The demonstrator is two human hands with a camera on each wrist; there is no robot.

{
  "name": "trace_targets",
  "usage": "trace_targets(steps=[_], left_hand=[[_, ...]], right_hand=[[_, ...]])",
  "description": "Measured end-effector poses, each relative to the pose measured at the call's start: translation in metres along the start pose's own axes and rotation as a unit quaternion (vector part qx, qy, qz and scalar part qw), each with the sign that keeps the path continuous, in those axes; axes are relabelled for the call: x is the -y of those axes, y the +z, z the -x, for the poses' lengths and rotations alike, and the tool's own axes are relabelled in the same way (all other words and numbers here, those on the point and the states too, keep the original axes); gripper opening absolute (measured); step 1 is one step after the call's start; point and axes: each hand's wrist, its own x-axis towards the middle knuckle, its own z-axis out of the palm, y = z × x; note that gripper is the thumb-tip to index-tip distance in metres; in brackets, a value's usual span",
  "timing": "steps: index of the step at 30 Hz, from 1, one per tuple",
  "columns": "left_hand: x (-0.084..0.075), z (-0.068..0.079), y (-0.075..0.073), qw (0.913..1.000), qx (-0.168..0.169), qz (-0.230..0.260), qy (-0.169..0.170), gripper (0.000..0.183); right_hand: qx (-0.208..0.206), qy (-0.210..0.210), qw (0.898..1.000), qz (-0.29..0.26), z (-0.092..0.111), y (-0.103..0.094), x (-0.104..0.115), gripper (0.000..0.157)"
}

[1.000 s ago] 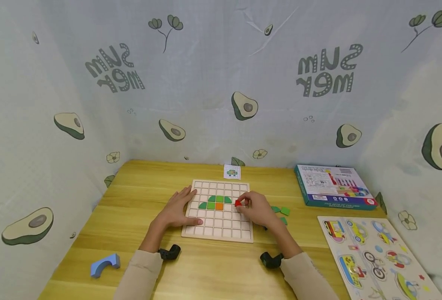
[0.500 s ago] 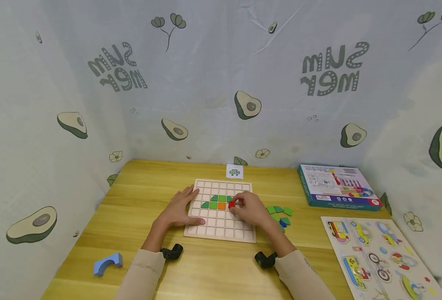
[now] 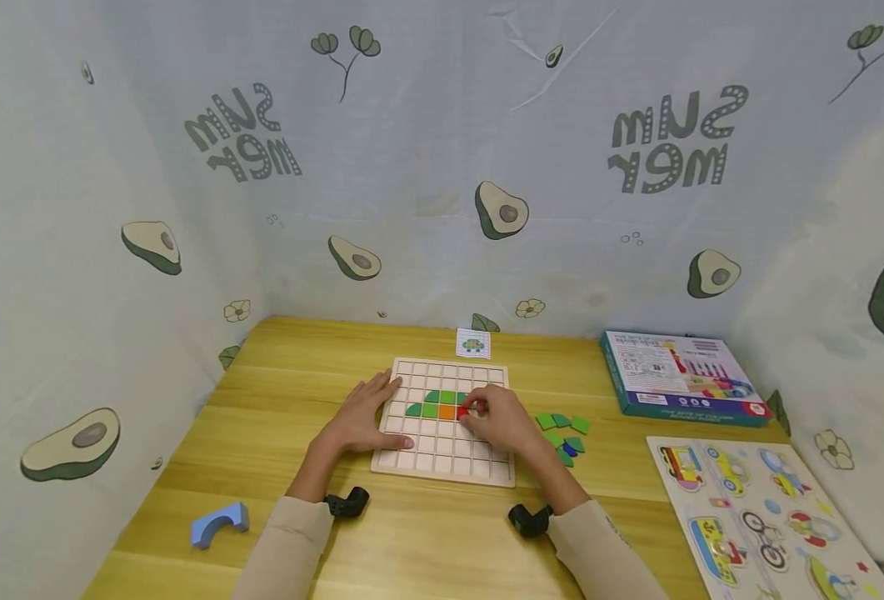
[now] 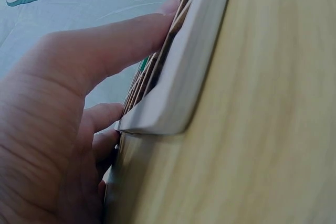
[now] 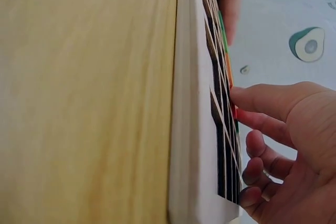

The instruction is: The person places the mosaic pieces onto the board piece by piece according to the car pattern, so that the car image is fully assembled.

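Note:
A wooden grid board (image 3: pixel 442 468) lies mid-table, with several green tiles (image 3: pixel 430 410) and an orange tile (image 3: pixel 446 412) set in its squares. My left hand (image 3: pixel 357 417) rests on the board's left side, fingers spread and thumb lying across the squares. In the left wrist view, that thumb (image 4: pixel 126 38) touches the board's top. Over the board, my right hand (image 3: pixel 500 418) pinches a red tile (image 3: pixel 462 412) just right of the orange one. The right wrist view shows thumb and index finger at the red tile (image 5: pixel 234 113); whether it is fully seated, I cannot tell.
Loose green tiles (image 3: pixel 545 422) and a blue piece (image 3: pixel 570 448) lie right of the board. Behind it is a small picture card (image 3: pixel 473 343). A boxed set (image 3: pixel 685 379) and a picture puzzle board (image 3: pixel 764 517) occupy the right; a blue arch block (image 3: pixel 219 525) sits front left.
My right hand has moved left over the board, bringing the red tile beside the orange one. The left hand stays on the board. The head view has shifted slightly.

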Motion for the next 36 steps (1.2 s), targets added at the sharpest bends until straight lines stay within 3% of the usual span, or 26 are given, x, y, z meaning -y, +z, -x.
trace_targets(steps=[11, 22, 27, 36], left_hand=[[-0.001, -0.002, 0.0, 1.0, 0.001, 0.005, -0.004, 0.116], [0.003, -0.001, 0.002, 0.9998, 0.004, -0.008, -0.018, 0.118], [0.001, 0.001, 0.002, 0.9998, 0.001, -0.006, -0.019, 0.118], [0.001, 0.001, 0.003, 0.9999, -0.003, 0.002, -0.012, 0.117]], right_hand=[[-0.021, 0.012, 1.0, -0.005, 0.001, -0.004, -0.006, 0.011], [-0.063, -0.005, 0.998, -0.007, 0.029, -0.04, -0.033, 0.019], [-0.088, 0.011, 0.996, 0.008, 0.04, -0.057, -0.05, 0.019], [-0.081, 0.042, 0.996, 0.015, 0.05, -0.082, -0.075, 0.024]])
